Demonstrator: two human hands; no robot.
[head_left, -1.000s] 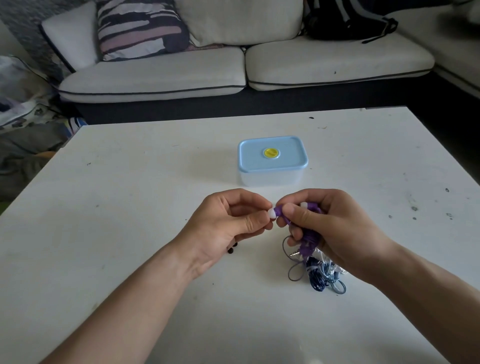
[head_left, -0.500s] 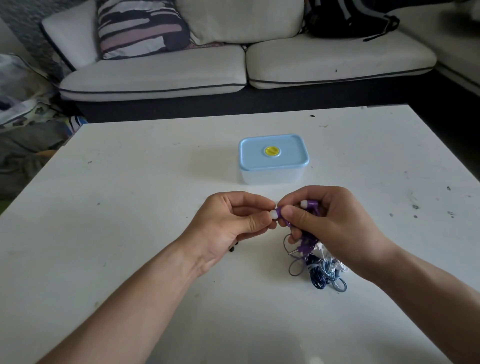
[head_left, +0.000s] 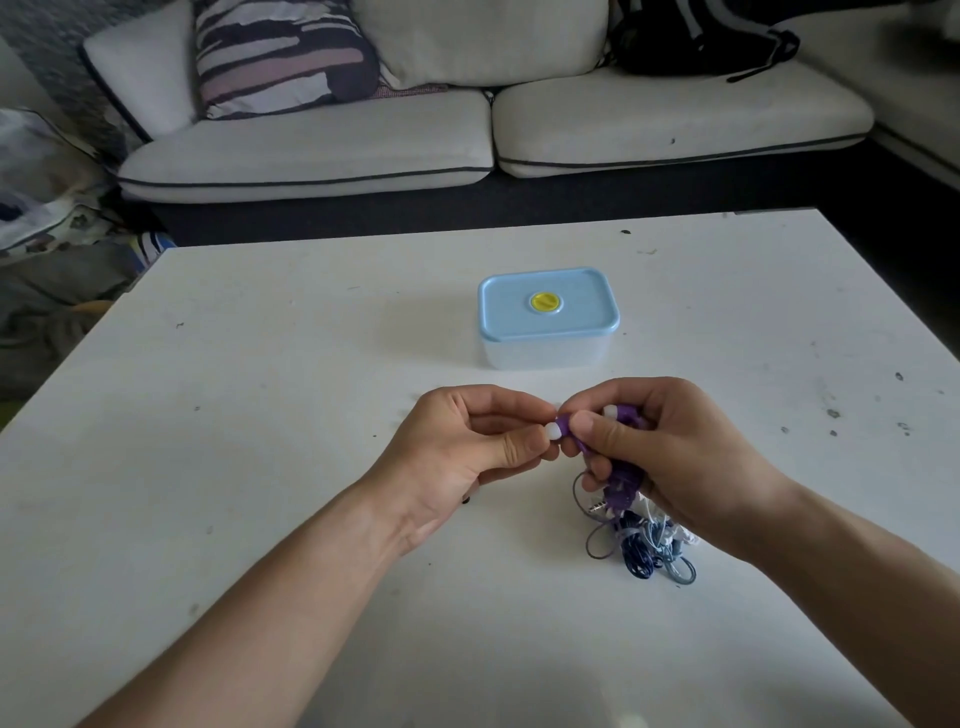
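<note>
Holding purple earphones (head_left: 621, 486): right hand (head_left: 675, 457) grips, left hand (head_left: 467, 447) pinches tip (head_left: 551, 430).

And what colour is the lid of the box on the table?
Light blue lid, with a yellow disc in its middle; head view.

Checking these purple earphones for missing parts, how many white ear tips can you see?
2. One white ear tip is pinched by the left hand; the other shows inside the right hand, which grips the purple earphones. Others may hide in the cable pile.

Bunched purple earphones (head_left: 621, 480) (white tips), pinched aloft.
</note>
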